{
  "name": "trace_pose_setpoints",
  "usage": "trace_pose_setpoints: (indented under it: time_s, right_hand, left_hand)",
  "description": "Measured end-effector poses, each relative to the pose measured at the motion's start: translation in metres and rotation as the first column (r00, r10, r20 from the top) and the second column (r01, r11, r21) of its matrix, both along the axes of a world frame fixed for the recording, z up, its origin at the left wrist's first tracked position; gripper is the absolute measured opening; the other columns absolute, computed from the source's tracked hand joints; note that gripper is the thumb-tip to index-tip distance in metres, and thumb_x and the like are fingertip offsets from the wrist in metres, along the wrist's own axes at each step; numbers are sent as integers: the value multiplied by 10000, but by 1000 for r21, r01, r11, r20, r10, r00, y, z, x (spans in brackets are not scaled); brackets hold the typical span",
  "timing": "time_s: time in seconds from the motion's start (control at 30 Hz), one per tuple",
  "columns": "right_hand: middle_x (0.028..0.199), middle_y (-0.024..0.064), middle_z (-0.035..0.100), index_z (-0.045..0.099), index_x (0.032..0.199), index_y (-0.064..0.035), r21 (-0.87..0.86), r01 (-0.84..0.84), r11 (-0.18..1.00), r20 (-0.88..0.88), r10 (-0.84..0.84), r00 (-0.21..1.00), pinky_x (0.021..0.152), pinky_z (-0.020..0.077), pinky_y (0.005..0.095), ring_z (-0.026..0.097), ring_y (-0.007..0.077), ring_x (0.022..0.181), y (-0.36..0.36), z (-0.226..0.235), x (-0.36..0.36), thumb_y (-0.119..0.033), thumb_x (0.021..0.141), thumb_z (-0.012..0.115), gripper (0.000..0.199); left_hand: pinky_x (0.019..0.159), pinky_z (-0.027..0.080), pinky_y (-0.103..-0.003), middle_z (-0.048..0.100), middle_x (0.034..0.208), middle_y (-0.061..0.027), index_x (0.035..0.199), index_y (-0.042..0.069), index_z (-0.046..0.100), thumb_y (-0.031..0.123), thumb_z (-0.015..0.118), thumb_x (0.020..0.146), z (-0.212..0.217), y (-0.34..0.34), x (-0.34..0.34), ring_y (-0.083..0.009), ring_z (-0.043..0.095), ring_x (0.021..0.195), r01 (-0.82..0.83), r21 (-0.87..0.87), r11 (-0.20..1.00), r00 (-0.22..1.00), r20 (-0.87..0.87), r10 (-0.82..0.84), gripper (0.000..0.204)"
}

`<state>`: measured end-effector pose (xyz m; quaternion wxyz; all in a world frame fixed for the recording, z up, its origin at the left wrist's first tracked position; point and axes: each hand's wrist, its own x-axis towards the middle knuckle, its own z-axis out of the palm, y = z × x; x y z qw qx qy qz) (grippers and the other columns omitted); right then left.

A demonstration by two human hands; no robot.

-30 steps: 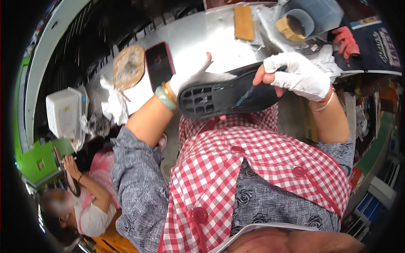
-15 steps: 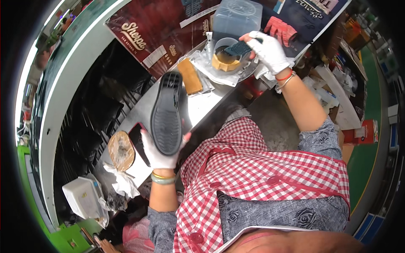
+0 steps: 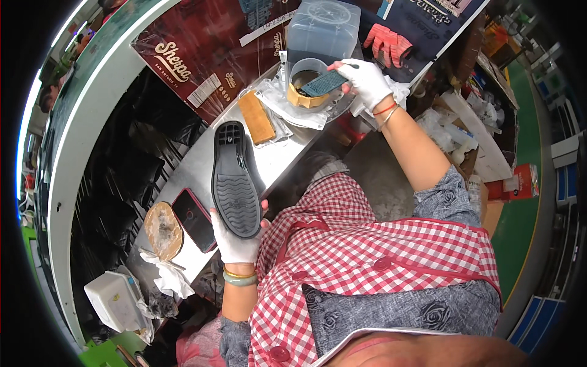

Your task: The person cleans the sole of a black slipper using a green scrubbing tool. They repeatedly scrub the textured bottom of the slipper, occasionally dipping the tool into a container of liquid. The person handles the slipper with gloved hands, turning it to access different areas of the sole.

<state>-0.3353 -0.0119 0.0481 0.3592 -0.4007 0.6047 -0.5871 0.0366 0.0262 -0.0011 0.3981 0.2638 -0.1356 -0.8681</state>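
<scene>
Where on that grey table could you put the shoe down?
Bare grey table lies between the phone and the tan block, beside the shoe. Around the glue pot it is crowded with plastic sheets.

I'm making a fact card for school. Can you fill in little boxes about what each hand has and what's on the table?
Left hand: white-gloved left hand holds a black shoe, sole up
Right hand: white-gloved right hand holds a flat brush over a small round pot
On the metal table: tan block, phone with red edge, round brown pad, crumpled white cloth
Behind the pot: clear plastic box, red glove
</scene>
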Motion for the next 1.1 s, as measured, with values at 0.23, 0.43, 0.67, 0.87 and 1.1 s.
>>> trace_pose_setpoints:
  time_s: [0.23,0.43,0.67,0.87,1.1]
  right_hand:
    - [739,5,626,643,914,-51,-97,-101,990,272,124,954,464,351,164,543,47,538,35,23,94,-265,903,534,241]
    - [744,21,632,625,967,-32,-192,-180,965,318,235,919,502,416,164,575,52,568,54,39,166,-192,930,496,209]
    - [775,53,649,626,999,-18,-155,-215,964,287,252,924,538,453,176,613,88,628,55,41,178,-201,941,484,239]
    - [764,60,645,628,980,-12,-144,-218,965,295,253,921,513,456,179,612,91,618,59,43,176,-183,938,487,226]
    - [780,32,632,642,928,-27,-209,-167,964,348,233,908,498,457,178,611,75,614,66,38,181,-139,918,518,168]
  left_hand:
    - [772,468,-500,500,1255,-134,1305,143,446,550,507,831,9,-20,-21,-421,479,1108,-9,-22,1000,976,-219,3,628]
    - [845,445,-523,473,1265,-189,1314,124,420,566,555,796,31,-13,-35,-375,485,1109,-17,-78,997,957,-288,-6,694]
    - [869,459,-526,478,1198,-161,1335,101,361,542,608,776,37,-4,-41,-345,498,1075,-35,-236,971,970,-243,-24,753]
    - [875,453,-534,485,1209,-165,1330,84,371,524,625,775,39,0,-44,-348,513,1060,-68,-284,956,979,-203,10,753]
    - [917,454,-457,511,1183,-159,1306,27,374,526,670,738,42,2,-44,-299,526,1066,-15,-272,962,977,-210,-44,812]
